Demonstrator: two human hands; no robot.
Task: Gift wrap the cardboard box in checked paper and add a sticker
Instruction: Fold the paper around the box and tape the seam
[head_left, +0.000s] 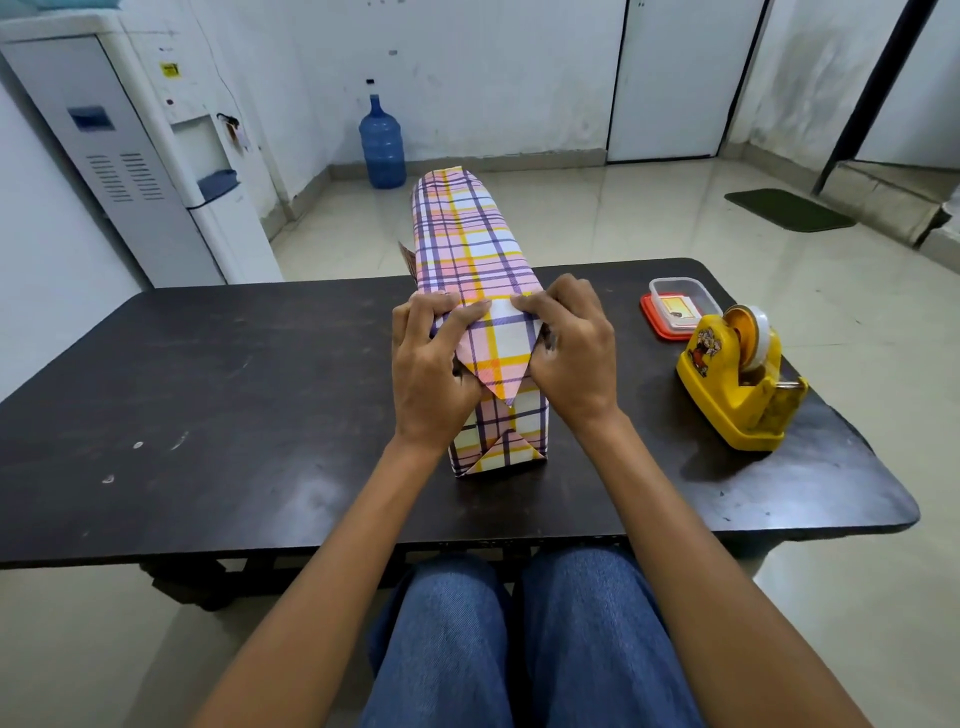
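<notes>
Single head-worn wide-angle view, looking forward and steeply down from above the seated person's lap; knees in jeans (498, 639) fill the near bottom edge. Close range: the dark table (208, 405) spans the middle, both forearms entering from the near edge toward centre. Far field takes in the tiled floor (597, 218) and white wall (493, 67), with straight lines bowed near the frame edges.

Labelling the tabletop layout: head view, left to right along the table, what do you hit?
left hand → wrapped box, its pointed end flap pinched between both hands → right hand → clear container on a red lid → yellow tape dispenser.
</notes>
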